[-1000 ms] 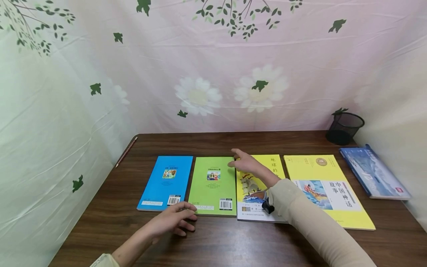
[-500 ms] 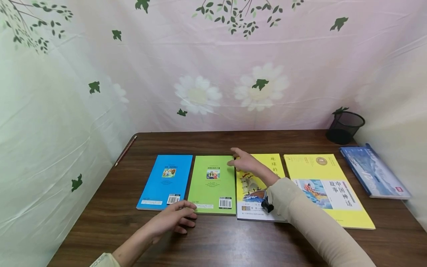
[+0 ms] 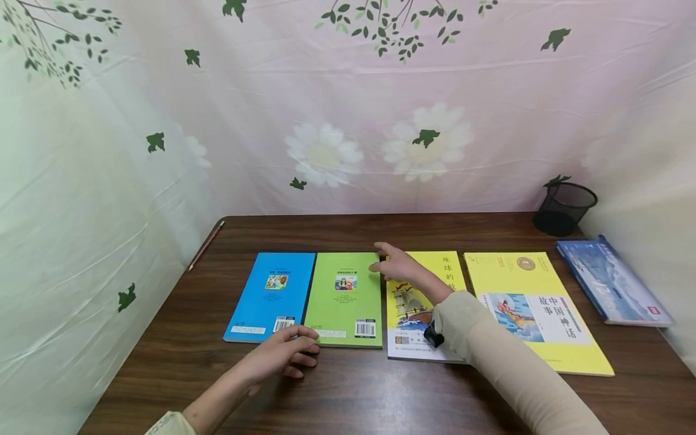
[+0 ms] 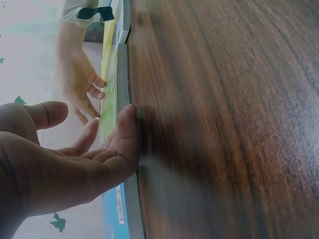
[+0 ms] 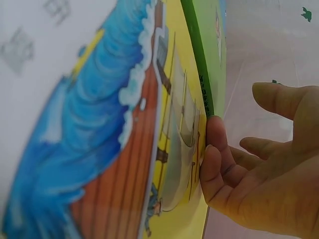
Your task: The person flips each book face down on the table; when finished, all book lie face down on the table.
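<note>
My left hand (image 3: 283,356) lay with loosely straight fingers against the near edge of the green book (image 3: 345,299), holding nothing. My right hand (image 3: 399,264) was open too, its fingers touching the far right edge of that book, above the yellow ship book (image 3: 421,302). The green book lay flat on the table (image 3: 353,393), between the blue book (image 3: 272,296) and the ship book, second in a row of 5.
</note>
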`<state>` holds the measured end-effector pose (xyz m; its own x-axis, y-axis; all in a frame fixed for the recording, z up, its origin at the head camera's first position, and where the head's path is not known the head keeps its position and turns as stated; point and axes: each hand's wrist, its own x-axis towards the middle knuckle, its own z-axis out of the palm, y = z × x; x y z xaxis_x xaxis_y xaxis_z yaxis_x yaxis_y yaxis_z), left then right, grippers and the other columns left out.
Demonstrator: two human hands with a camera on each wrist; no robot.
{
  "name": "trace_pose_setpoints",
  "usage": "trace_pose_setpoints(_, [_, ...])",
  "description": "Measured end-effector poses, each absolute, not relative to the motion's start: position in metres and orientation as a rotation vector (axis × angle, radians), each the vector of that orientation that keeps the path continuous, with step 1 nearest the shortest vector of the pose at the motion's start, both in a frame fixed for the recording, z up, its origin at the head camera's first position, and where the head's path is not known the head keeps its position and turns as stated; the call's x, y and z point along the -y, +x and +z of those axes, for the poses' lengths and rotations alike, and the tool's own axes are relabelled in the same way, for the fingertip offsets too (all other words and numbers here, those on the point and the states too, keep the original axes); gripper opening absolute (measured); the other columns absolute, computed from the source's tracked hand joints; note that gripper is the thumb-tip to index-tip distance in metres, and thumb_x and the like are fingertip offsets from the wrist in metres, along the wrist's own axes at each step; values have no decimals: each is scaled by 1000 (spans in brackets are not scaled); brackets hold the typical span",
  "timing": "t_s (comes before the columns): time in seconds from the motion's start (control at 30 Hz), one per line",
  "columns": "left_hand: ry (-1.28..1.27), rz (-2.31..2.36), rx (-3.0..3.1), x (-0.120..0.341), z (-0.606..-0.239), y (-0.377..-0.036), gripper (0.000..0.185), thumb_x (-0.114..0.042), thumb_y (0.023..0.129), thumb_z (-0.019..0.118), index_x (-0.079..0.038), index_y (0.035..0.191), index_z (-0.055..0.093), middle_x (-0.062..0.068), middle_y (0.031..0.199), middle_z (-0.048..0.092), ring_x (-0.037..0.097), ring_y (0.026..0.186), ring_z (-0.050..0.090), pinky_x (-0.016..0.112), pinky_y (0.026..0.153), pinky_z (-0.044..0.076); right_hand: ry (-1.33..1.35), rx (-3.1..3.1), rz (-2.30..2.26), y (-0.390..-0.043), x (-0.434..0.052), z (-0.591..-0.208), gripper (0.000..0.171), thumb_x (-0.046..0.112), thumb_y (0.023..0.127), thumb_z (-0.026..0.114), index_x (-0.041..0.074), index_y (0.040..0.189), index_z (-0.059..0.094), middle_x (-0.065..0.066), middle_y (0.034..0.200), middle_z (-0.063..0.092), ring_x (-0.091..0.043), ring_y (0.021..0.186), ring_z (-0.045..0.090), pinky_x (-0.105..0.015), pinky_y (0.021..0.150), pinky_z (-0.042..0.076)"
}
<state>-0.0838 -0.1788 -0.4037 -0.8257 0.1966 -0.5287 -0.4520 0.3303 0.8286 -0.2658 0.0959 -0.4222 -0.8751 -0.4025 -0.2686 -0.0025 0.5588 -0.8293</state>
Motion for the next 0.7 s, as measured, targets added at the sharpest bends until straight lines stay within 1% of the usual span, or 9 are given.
trace_pose_setpoints(0.47, [-208,1529,-2053,181,-402,-83,43,-35,102,55,-2,130,54,15,121,68,21,99,70,37,75,59,-358,-2342,-1267,-267,-97,-423,72,27,100,59,17,161,20,-15,162,29,-21,68,55,-29,56,39])
trace_pose_setpoints(0.63, [-211,1526,-2051,182,-400,-82,43,-35,102,55,-2,130,54,14,121,68,21,100,70,37,75,59,-356,-2351,-1262,-266,-96,-422,73,26,100,59,16,161,21,-15,162,29,-22,70,56,-30,57,41])
trace_pose_setpoints(0.7, [-212,1525,-2050,182,-400,-81,42,-35,102,55,-3,130,54,14,121,68,21,100,70,37,76,59,-357,-2354,-1256,-266,-96,-422,73,27,100,59,16,161,20,-16,162,29,-22,74,57,-31,61,43])
